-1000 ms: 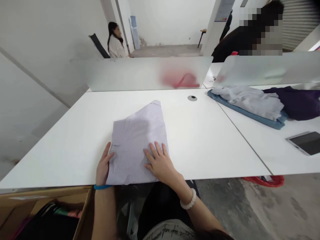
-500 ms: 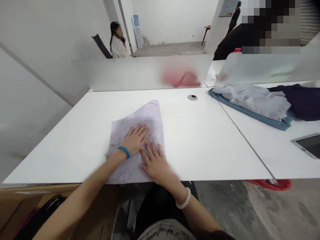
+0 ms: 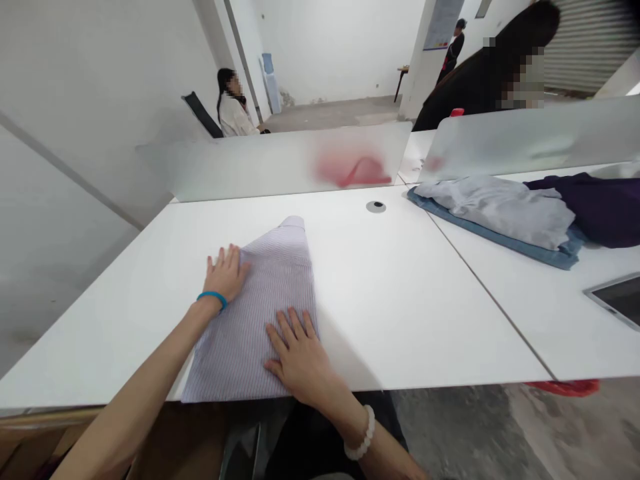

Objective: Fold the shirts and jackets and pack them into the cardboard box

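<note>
seen from the head view, a thin striped cloth (image 3: 280, 283) lies folded on the smooth white desk (image 3: 395, 293), its bottom edge at the desk's front rim. fine dark lines run down most of its pale lilac surface; near the top they turn crosswise, and the outline narrows to a blunt, rounded tip.

the left hand (image 3: 226, 275) is at the cloth's upper left edge, fingers straight and spread apart, thumb turned in towards the fabric; i cannot tell how firmly it presses. a smooth blue band (image 3: 213, 299) circles that wrist. the right hand (image 3: 299, 357) lies palm down on the lower right part of the cloth, its fingers fanned out and gripping nothing. round its wrist sits a bracelet (image 3: 361, 437) of chunky white beads.

well to the right, a crumpled, pale grey cloth (image 3: 500, 210) rests on a flatter blue one (image 3: 543, 253), with a dark purple cloth (image 3: 605, 210) just beside. nearer the front is a flat, dark-faced device (image 3: 620, 300) with a pale rim. along the back stands a frosted panel (image 3: 240, 170), a blurred red shape showing through it. beyond it sits a person (image 3: 235, 115) in a pale top.
</note>
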`<action>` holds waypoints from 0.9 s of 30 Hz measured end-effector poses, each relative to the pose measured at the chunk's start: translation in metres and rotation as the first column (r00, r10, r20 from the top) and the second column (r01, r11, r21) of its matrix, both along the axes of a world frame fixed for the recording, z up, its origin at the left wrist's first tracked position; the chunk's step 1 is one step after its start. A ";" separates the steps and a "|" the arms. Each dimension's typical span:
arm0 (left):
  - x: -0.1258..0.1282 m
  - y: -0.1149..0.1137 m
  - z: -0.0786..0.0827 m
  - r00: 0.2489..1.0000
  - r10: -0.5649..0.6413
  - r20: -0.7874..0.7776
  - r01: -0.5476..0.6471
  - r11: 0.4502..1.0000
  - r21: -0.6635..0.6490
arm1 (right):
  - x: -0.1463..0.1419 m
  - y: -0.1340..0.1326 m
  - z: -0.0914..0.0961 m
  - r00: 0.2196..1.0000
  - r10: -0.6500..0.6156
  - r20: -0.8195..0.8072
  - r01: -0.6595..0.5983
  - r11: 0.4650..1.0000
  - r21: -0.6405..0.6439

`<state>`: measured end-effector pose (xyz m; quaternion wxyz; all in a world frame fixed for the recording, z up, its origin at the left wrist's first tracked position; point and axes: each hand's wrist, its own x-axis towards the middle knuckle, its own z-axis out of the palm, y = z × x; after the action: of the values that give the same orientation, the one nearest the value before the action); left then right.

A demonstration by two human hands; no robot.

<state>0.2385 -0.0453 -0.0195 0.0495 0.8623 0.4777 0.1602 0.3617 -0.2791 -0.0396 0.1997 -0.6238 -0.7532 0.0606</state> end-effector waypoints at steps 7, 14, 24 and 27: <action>0.105 -0.017 0.006 0.752 -0.631 -0.189 0.656 0.743 0.129 | -0.002 0.001 0.000 0.999 -0.016 -0.038 0.016 1.000 -0.001; 0.129 0.023 -0.021 0.877 -0.468 -0.113 0.466 0.884 -0.041 | -0.001 0.001 0.001 0.997 -0.018 -0.069 0.017 1.000 -0.017; 0.140 0.012 -0.011 0.916 -0.330 -0.229 0.329 0.943 -0.041 | 0.000 0.003 0.000 0.995 0.002 -0.104 -0.009 0.998 -0.062; 0.161 0.010 -0.005 0.937 -0.253 -0.241 0.257 0.966 -0.017 | 0.000 0.003 0.001 0.992 0.009 -0.127 -0.018 0.997 -0.069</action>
<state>0.3997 -0.0354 -0.0247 0.0051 0.9303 0.3633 0.0497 0.3618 -0.2763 -0.0381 0.2247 -0.6203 -0.7406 0.1277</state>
